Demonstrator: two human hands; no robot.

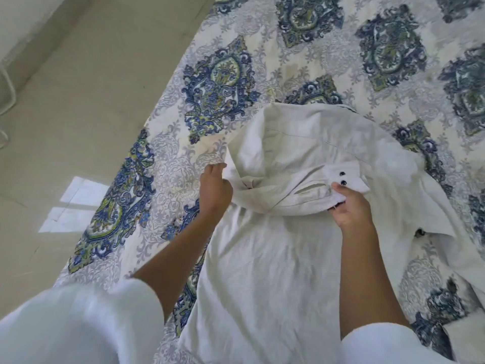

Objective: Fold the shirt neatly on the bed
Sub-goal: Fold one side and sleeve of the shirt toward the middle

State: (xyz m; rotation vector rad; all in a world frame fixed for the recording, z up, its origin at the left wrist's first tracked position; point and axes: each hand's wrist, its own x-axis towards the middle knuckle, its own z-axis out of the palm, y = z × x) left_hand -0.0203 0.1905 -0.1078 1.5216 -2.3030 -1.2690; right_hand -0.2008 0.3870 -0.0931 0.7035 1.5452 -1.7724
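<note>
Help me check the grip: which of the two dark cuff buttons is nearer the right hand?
The lower dark button, right beside the thumb of the right hand. The other button sits above it on the white cuff, farther from the hand.

I'm seeing pale floor tiles [65, 106] on the left, a sunlight patch [70, 203] across them, white tubing [8, 101] at the edge.

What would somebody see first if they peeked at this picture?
First, the big white shirt spread out in the middle of the bed, with both hands gripping its bunched-up part: the left hand at its left edge, the right hand by the cuff with two dark buttons. Underneath lies a bedspread with bold blue and green patterns.
</note>
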